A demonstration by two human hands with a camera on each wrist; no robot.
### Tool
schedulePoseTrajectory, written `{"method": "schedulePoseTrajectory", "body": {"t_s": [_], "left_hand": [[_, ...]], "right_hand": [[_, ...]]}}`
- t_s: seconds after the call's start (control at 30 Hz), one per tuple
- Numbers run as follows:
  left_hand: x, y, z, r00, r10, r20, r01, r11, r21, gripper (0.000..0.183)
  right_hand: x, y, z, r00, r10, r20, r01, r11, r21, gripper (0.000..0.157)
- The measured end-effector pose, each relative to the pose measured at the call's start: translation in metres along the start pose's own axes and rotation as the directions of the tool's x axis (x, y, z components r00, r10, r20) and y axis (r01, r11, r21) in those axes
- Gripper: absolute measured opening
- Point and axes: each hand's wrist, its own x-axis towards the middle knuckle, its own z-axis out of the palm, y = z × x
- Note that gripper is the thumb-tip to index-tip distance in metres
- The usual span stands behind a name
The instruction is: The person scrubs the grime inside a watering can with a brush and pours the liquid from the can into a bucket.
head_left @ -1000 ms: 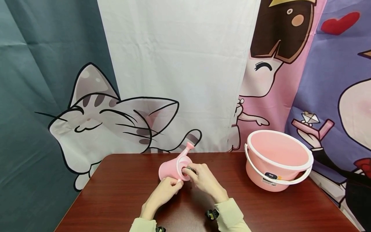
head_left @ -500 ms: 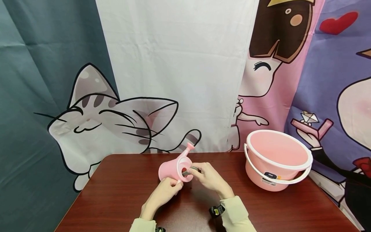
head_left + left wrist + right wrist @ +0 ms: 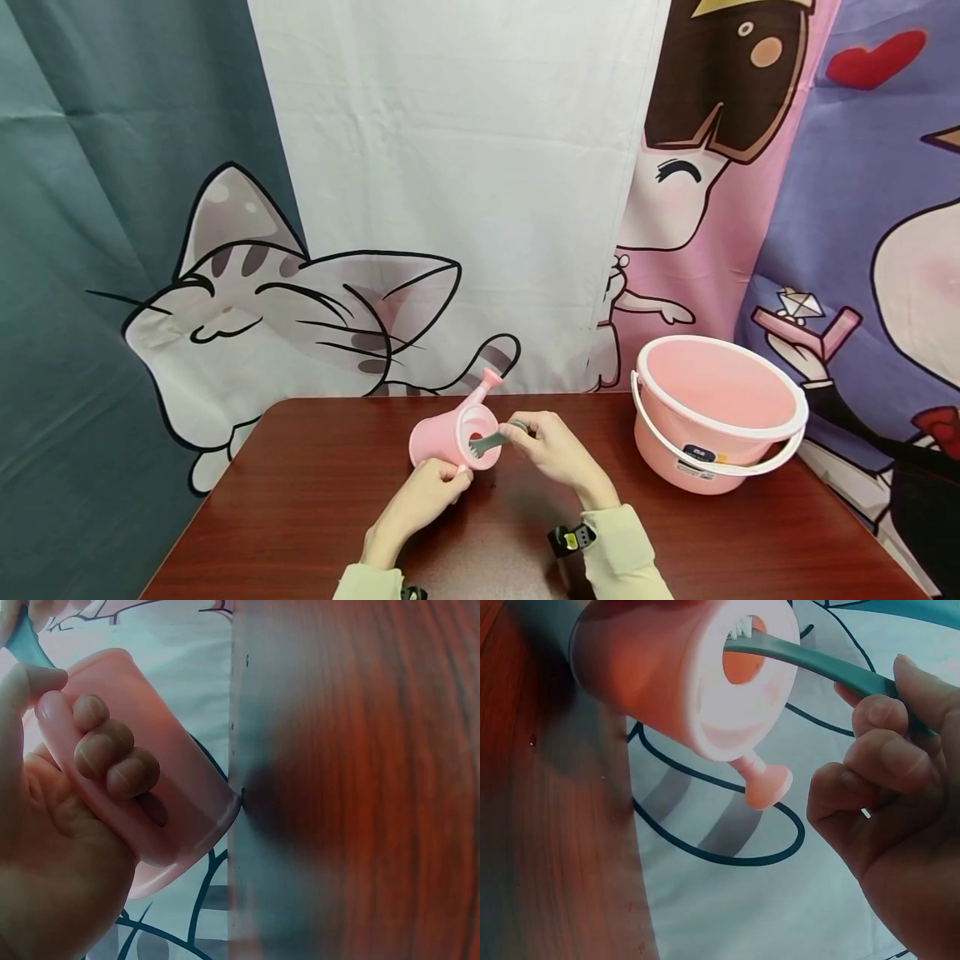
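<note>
A pink watering can point(image 3: 435, 440) lies tilted over the table, its mouth facing the right hand and its spout pointing up and back. My left hand point(image 3: 422, 504) grips the can's handle; in the left wrist view several fingers curl through the handle loop point(image 3: 97, 791). Between thumb and fingers, my right hand point(image 3: 558, 454) pinches the handle of a small green brush point(image 3: 821, 661). White bristles point(image 3: 740, 628) show at the brush's head, at the round opening inside the can's rim. What lies deeper inside the can is hidden.
A pink bucket point(image 3: 697, 475) with a white rim and a lowered handle stands at the right of the brown table point(image 3: 300, 483). Behind the table's back edge hangs a printed cloth point(image 3: 465, 192) with a cartoon cat.
My right hand has moved right and slightly back, drawing the brush partly out of the can, so more of its handle shows. The left hand and the can stay nearly still.
</note>
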Motion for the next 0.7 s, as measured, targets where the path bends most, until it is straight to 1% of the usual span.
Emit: {"method": "schedulePoseTrajectory", "body": {"t_s": [0.1, 0.23, 0.33, 0.43, 0.53, 0.7], "left_hand": [[0.0, 0.0, 0.0, 1.0, 0.007, -0.001, -0.007, 1.0, 0.006, 0.043], [0.0, 0.0, -0.001, 1.0, 0.02, -0.002, -0.02, 1.0, 0.007, 0.043], [0.0, 0.001, 0.0, 1.0, 0.029, -0.004, -0.029, 0.999, 0.012, 0.044], [0.0, 0.001, 0.0, 0.999, 0.032, -0.005, -0.032, 0.999, 0.019, 0.044], [0.0, 0.0, 0.0, 1.0, 0.03, -0.009, -0.03, 0.999, 0.027, 0.044], [0.001, -0.002, 0.0, 0.999, 0.031, -0.009, -0.03, 0.999, 0.042, 0.042]], "right_hand": [[0.001, 0.0, 0.003, 1.0, -0.018, 0.015, 0.018, 1.0, -0.024, 0.023], [0.003, 0.0, 0.01, 0.998, -0.065, 0.025, 0.067, 0.995, -0.079, 0.023], [0.004, 0.002, 0.017, 0.996, -0.083, 0.039, 0.087, 0.99, -0.11, 0.02], [0.004, 0.003, 0.023, 0.994, -0.085, 0.062, 0.091, 0.989, -0.117, 0.017], [0.005, 0.002, 0.027, 0.994, -0.07, 0.079, 0.079, 0.99, -0.114, 0.018], [0.004, 0.0, 0.025, 0.995, -0.037, 0.098, 0.047, 0.994, -0.1, 0.017]]}}
